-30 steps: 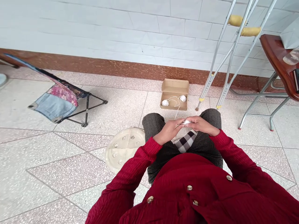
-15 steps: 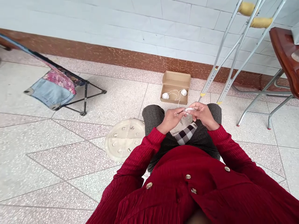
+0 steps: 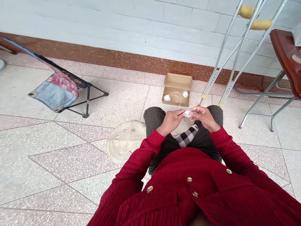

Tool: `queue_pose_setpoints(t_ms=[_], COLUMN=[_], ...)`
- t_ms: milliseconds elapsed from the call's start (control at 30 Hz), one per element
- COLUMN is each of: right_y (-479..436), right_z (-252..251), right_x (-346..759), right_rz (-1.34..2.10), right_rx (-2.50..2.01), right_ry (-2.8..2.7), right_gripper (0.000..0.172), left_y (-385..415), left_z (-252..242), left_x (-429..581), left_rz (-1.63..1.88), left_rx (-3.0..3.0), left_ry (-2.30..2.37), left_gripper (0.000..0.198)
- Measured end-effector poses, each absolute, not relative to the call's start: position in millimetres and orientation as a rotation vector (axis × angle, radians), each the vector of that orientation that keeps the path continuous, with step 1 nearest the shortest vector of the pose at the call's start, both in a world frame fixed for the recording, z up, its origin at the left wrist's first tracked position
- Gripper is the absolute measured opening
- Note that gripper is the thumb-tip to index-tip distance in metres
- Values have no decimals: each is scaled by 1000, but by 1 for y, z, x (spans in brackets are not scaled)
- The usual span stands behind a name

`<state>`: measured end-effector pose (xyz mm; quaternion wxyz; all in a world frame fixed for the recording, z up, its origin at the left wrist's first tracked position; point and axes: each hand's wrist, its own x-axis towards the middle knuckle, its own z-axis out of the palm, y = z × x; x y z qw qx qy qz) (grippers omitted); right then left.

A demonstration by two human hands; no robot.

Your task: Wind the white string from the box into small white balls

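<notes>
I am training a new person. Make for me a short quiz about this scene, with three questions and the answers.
1. What small white thing is between the left hand and the right hand?
2. True or false: the open cardboard box holds two white balls of string.
3. What stands to the right of the box?
A) a broom
B) a pair of aluminium crutches
C) a ladder

Key:
1. A small white ball of string
2. True
3. B
</notes>
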<state>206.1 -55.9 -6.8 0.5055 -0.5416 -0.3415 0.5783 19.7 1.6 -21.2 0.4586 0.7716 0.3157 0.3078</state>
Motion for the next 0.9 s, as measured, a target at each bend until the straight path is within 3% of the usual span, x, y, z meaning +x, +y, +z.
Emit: queue_pose_setpoints(t_ms=[233,400,567,733,900], right_y=[-55,-58,-59,-50,-42], right_z=[-16,-15,3,-2,-47], right_x=[214,214,211,216,222], right_rz=[1276,1342,1446,1196,886], right_rx=[-1330,-1319,-1171,-1216,-1418], right_ry=[-842,-976,-908,-812,-1063], right_gripper=[34,30,31,30,28], left_y=[8,29,30,-3,-8], left_z=[-20,-3,-3,-22,-22], left_x=[9,8,33,46,33], left_rz=[558,598,680,482,457], left_rx=[2221,2570,2194,1836,2165], left_ry=[847,698,662,732,750], left_gripper=[25,29,33,38,33])
